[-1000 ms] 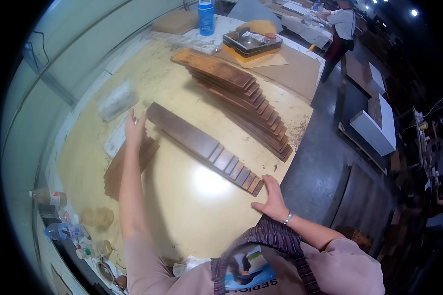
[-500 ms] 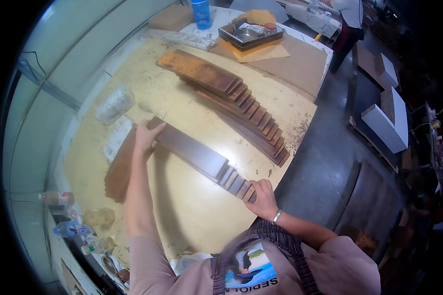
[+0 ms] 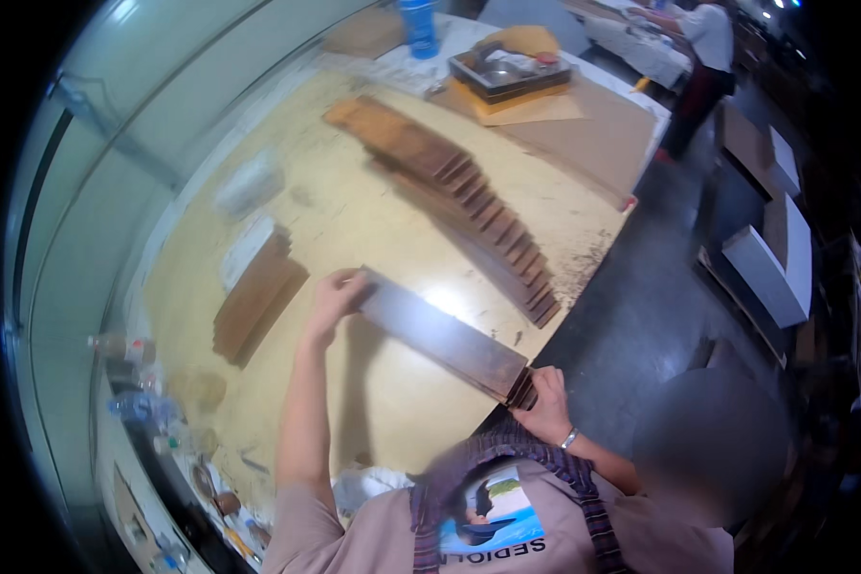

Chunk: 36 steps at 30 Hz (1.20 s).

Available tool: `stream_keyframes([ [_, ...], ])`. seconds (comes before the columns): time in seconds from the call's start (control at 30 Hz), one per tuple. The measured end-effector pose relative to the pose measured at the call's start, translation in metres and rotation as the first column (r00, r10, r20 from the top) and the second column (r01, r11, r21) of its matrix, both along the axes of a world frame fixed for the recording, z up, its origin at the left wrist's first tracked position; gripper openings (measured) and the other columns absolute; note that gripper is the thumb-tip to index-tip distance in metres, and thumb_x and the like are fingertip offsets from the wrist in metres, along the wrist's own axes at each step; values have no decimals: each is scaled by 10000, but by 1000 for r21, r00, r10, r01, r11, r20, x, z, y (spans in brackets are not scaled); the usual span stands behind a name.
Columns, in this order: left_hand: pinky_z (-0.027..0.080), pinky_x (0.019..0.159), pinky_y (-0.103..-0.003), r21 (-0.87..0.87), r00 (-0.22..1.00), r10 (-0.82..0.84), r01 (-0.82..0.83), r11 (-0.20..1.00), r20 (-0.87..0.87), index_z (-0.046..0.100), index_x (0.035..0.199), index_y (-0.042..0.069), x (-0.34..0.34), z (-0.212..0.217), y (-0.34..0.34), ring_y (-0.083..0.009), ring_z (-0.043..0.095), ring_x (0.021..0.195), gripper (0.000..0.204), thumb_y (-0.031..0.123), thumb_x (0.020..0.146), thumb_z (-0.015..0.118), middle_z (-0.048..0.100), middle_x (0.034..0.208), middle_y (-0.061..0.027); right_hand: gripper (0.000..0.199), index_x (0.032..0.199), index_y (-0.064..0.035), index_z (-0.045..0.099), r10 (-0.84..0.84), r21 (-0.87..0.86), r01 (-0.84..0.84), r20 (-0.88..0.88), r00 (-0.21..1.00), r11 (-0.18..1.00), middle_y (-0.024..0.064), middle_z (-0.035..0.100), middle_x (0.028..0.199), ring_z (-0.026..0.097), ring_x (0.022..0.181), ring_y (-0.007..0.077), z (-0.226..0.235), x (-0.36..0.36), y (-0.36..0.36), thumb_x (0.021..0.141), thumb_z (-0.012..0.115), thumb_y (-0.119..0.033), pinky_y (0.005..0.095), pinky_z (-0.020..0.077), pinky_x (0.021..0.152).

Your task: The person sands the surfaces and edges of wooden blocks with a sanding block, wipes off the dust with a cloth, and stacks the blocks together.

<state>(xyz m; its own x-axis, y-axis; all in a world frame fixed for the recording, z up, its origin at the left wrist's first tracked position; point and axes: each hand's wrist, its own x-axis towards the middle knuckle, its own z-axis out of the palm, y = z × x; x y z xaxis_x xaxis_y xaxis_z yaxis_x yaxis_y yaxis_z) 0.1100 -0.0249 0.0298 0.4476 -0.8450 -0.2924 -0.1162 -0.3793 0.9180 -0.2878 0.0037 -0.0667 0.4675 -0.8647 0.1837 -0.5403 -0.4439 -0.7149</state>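
Observation:
Both my hands hold a stack of long dark brown wooden strips (image 3: 442, 337) over a pale yellow worktable (image 3: 392, 239). My left hand (image 3: 335, 298) grips the far end of the stack. At the near end, by the table's edge, my right hand (image 3: 548, 407) presses against the strip ends; a bracelet is on that wrist. The strips look squared up into one bundle, tilted diagonally across the table.
A long fanned row of brown strips (image 3: 459, 196) lies further back. A short pile of boards (image 3: 254, 297) lies at the left. A tray with metal items (image 3: 509, 75) and a blue bottle (image 3: 418, 24) stand at the back. Bottles and clutter (image 3: 143, 402) line the left edge. Another person (image 3: 698, 57) stands far right.
The strips were spread stepwise along the table; my hands have pushed them together into one compact bundle and drawn it nearer to me, toward the table's edge.

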Motion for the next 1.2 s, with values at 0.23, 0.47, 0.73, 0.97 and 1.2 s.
stream_keyframes([
  [0.23,398,1123,-449,-60,775,-295,318,946,-559,441,1515,61,83,-101,6,-280,492,1359,591,412,1046,524,516,1488,-135,697,1461,-110,446,-556,933,-206,343,757,294,100,470,1336,467,1221,294,-58,-16,4,855,719,-322,472,439,1010],
  [0.47,410,1052,-666,85,762,-329,447,891,-558,506,1439,88,48,-78,2,-381,516,1329,659,473,919,629,553,1447,-162,811,1588,-183,279,-701,961,-275,190,688,-9,84,152,1690,67,1568,303,-1,20,-11,957,505,-640,654,122,1206],
  [0.73,480,1080,-488,123,797,-335,450,884,-503,294,1583,94,-36,-53,29,-339,477,1366,959,499,853,765,456,1518,-180,347,963,-172,690,-807,937,-341,140,573,-80,18,689,972,624,1003,234,1,-20,-26,924,553,-488,454,482,917],
  [0.97,402,1134,-477,-125,770,-303,284,951,-561,382,1529,4,-59,-81,84,-324,505,1354,840,311,829,730,522,1471,-175,442,973,-121,680,-852,904,-427,220,475,-4,16,711,959,678,940,155,5,-35,-15,963,573,-550,365,529,899],
  [1.2,398,1143,-424,-104,776,-111,58,993,-621,311,1559,13,-91,-34,131,-342,494,1342,1126,289,602,837,487,1450,-195,517,1214,-70,582,-722,948,-284,299,624,147,100,665,1144,656,1078,210,40,-32,-24,981,568,-531,372,529,973],
])
